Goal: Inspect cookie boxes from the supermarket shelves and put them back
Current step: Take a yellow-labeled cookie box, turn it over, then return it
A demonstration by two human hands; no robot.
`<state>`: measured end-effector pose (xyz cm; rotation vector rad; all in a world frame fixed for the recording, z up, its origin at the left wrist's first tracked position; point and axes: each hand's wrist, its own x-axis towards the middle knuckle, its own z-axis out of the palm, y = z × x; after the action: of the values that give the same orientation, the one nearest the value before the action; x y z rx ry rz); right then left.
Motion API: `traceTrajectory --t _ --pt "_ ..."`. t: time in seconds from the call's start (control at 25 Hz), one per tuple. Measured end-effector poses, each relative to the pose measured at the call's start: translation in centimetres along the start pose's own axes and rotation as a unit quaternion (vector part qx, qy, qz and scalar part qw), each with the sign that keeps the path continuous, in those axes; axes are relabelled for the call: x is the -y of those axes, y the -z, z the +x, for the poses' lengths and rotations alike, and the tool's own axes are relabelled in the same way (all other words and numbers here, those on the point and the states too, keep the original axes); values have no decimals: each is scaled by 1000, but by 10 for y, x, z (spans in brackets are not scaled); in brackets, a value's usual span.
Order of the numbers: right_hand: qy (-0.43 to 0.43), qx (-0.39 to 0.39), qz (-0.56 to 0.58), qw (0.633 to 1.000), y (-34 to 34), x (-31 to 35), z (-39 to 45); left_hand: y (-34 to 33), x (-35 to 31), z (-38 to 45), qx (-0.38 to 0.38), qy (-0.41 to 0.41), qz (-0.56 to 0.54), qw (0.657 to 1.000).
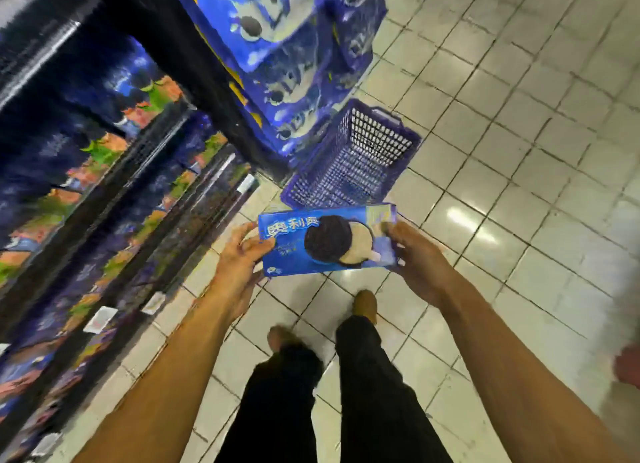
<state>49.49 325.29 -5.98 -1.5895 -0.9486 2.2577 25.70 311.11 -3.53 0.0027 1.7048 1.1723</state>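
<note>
A blue cookie box (294,251) with white lettering and a picture of a dark sandwich cookie is held flat in front of me, face up, above the tiled floor. My left hand (239,261) grips its left end, thumb on top. Its right end sits in my right hand (415,254), fingers wrapped around the edge. The supermarket shelves (104,185) run along my left, packed with several blue cookie boxes, blurred by motion.
A purple mesh shopping basket (388,130) stands on the floor just beyond the box. A tall blue cookie display stand (277,53) rises behind it. My legs and shoes are below the box. Pale floor tiles (519,150) stretch to the right.
</note>
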Motion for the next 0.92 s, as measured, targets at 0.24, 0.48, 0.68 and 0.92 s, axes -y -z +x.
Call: traceTrajectory --t 0.24,0.48,0.68,0.92 --pt "-69 -121 46 989 33 -34 144 -68 26 169 14 22 120 992" --pt "-64 -191 124 972 28 -66 306 -114 30 372 75 -38 305 949" --pt "-140 -178 135 965 26 -119 450 -113 95 514 76 -3 369 926" --pt "-242 -217 133 936 35 -180 544 -104 192 590 77 141 376 912"
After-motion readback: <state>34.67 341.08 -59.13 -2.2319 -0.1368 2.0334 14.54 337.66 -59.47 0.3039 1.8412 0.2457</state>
